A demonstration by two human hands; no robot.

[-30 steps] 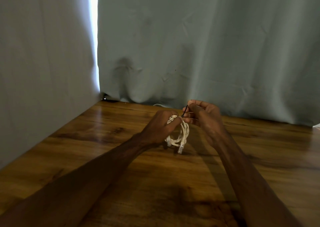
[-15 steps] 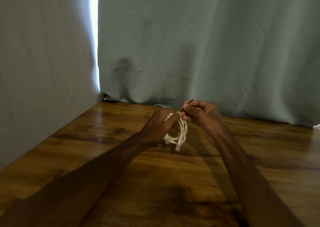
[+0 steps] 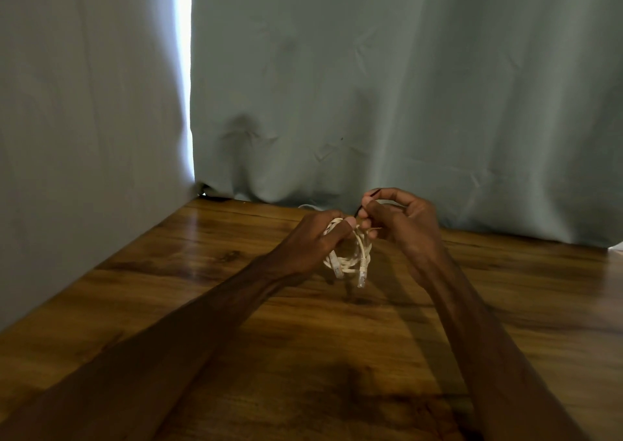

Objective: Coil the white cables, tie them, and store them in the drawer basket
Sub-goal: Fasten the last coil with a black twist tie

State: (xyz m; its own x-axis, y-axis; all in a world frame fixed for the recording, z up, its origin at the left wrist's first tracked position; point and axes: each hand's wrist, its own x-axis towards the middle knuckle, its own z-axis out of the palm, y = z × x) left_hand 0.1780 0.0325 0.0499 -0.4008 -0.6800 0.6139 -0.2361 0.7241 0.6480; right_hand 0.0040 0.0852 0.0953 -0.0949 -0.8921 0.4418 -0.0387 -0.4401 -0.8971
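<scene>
The white cable (image 3: 350,261), a small round coil with two clear plugs dangling, hangs above the glossy wood-grain counter (image 3: 202,272). The left grip (image 3: 312,238) clamps its top. The right grip (image 3: 401,218) pinches a thin dark tie (image 3: 374,193).

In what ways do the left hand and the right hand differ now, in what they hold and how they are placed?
The left hand grips the top of the coiled white cable, fingers curled round its loops; the right hand pinches a thin dark tie at its fingertips. The left hand sits slightly lower in the picture than the right hand. Both are raised above the wooden table and meet at the top of the coil.
</scene>
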